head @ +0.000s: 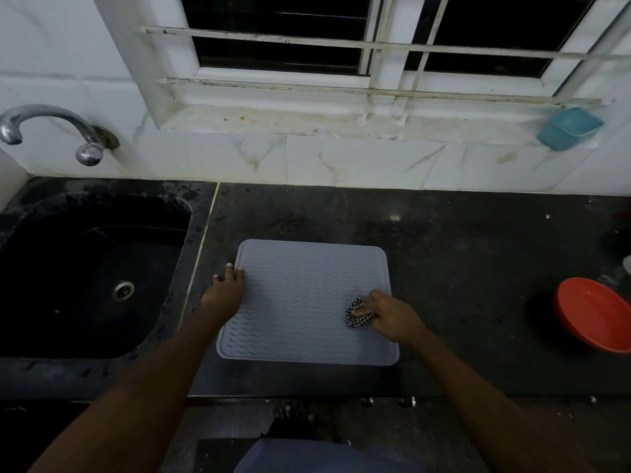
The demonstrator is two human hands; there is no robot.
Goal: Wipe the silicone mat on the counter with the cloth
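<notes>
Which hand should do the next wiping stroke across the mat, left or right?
Right. The right hand grips the checked cloth on the right side of the mat, while the left hand rests on its left edge, seemingly steadying it.

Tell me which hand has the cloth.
The right hand: it grips the checkered cloth near the right edge of the mat. The left hand holds nothing, fingers resting flat on the left edge.

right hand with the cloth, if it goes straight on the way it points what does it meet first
Only open silicone mat lies ahead of the right hand and cloth; then, probably, the left hand on the mat's left edge.
</notes>
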